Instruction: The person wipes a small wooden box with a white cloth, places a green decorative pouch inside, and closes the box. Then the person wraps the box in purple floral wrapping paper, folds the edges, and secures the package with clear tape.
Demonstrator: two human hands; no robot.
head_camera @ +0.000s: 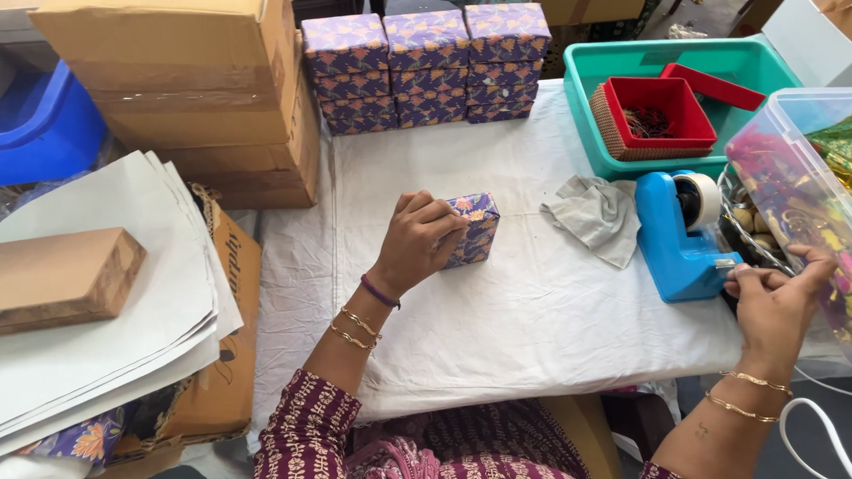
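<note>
While the left hand (417, 240) clasps a purple floral-wrapped box (473, 228) standing on edge left of the blue tape dispenser (676, 240), long axis upright, the right hand (773, 303) pinches tape at the dispenser's cutter.

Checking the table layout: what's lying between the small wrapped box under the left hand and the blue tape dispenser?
A crumpled grey cloth on the white sheet, seen from the head view.

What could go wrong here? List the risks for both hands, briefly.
1. The right hand pinches tape at the blue dispenser; its cutting edge might nick a fingertip, or the tape could fold onto itself.
2. The left hand alone steadies the wrapped box; loosening that grip may let the patterned paper spring open.
</note>
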